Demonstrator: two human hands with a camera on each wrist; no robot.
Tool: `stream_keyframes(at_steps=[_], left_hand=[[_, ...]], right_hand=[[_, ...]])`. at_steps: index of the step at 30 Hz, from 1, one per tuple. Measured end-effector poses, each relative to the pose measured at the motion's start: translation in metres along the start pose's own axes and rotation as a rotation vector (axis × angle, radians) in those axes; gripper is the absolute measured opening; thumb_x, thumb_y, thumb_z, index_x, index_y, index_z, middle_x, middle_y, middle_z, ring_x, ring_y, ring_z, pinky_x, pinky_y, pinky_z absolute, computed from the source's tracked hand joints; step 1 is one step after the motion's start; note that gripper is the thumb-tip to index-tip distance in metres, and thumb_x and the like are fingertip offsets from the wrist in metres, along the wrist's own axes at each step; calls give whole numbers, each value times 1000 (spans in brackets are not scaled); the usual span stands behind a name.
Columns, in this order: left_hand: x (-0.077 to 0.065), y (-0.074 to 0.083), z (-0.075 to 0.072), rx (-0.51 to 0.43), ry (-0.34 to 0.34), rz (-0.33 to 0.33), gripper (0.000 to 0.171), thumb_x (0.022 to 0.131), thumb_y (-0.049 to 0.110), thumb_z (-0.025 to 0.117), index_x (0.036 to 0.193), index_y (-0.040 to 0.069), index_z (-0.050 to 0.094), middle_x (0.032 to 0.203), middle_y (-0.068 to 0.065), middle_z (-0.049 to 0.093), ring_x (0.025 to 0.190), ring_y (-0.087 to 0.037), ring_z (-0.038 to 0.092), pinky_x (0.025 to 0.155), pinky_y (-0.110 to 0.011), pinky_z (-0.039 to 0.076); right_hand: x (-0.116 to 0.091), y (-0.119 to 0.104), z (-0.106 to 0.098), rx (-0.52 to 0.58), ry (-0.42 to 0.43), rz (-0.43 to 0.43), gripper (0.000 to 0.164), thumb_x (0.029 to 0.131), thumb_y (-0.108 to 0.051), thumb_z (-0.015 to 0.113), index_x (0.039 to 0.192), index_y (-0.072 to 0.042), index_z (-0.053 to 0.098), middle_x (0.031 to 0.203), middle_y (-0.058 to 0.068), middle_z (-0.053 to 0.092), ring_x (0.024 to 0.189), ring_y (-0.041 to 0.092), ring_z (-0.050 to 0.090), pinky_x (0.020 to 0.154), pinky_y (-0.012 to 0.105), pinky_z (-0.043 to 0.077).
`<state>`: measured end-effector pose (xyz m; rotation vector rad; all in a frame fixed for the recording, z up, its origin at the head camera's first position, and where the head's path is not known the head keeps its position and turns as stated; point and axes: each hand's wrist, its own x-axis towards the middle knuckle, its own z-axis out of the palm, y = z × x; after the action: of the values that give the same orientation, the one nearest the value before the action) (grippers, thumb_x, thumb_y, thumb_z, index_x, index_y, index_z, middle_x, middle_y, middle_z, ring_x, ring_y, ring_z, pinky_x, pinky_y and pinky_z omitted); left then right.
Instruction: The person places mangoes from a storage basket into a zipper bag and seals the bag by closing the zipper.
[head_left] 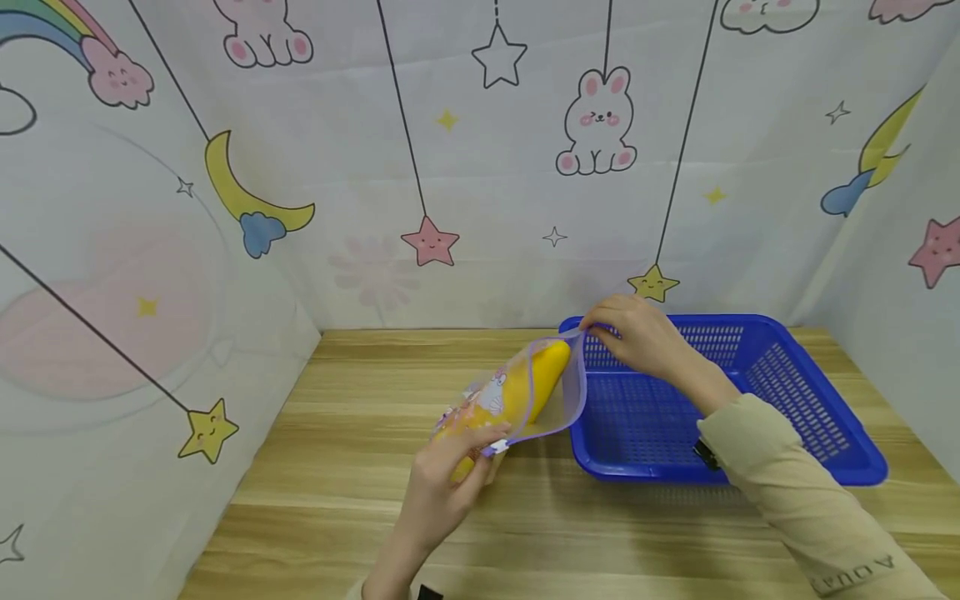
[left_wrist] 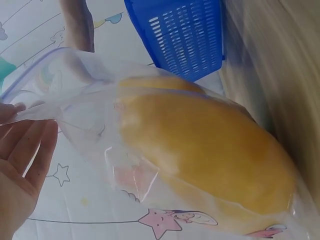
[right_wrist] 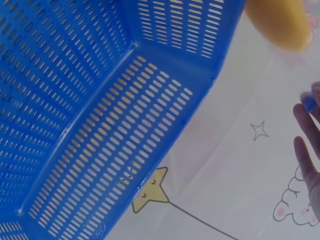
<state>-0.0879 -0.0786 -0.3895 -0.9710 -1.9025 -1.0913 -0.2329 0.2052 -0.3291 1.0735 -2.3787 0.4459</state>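
A clear zip bag [head_left: 557,417] with a purple rim, a white slider [head_left: 497,447] and cartoon print is held tilted above the table, its mouth spread toward the upper right. Inside lies a smooth, long yellow thing [head_left: 546,375] with a rounded tip, which looks plump in the left wrist view [left_wrist: 205,150]. My left hand [head_left: 444,479] grips the bag's lower edge beside the slider. With its fingertips, my right hand [head_left: 637,333] pinches the upper corner of the mouth. Most of the right hand is outside the right wrist view, where only some fingers [right_wrist: 306,130] show.
A blue slotted plastic basket [head_left: 836,404] stands on the wooden table [head_left: 337,500] to the right, its left rim next to the bag's mouth. My right forearm reaches over it. A white cloth [head_left: 495,167] with cartoon prints hangs behind and along both sides.
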Motion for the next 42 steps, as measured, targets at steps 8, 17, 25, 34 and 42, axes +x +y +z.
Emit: stream_keyframes(at_steps=[8,17,25,34,42], left_hand=[[4,-3,-10,0,31,-58,32,76,-15,63,102,3,70,89,-10,74,61,-7,53,84,-14,54],[11,-9,-27,24,83,-51,27,76,-16,63,97,-1,69,80,-14,73,65,-17,67,69,-14,55],[13,-17,-41,45,129,-118,14,78,-15,64,88,-6,68,76,-17,72,64,-22,69,72,-13,56],[19,-29,-50,-32,209,-237,8,81,-15,62,87,-10,66,75,-22,70,74,-2,66,73,-11,54],[24,-33,-51,-85,247,-297,12,84,-14,60,92,-9,68,81,-24,71,72,-7,68,72,-14,55]], right_hand=[[1,-1,-1,4,23,10,12,82,-3,72,91,-11,73,92,3,73,90,24,66,81,42,54],[3,-8,-4,-2,55,49,13,81,-1,73,92,-9,74,91,5,73,87,23,66,80,40,55],[3,-16,-7,3,111,41,13,81,0,73,91,-8,74,89,5,73,83,22,65,74,38,54],[3,-23,-10,25,119,93,13,83,-1,71,93,-9,74,91,6,73,86,23,66,73,39,54],[3,-26,-10,51,101,141,14,84,-1,69,95,-9,73,92,6,73,87,23,65,72,39,53]])
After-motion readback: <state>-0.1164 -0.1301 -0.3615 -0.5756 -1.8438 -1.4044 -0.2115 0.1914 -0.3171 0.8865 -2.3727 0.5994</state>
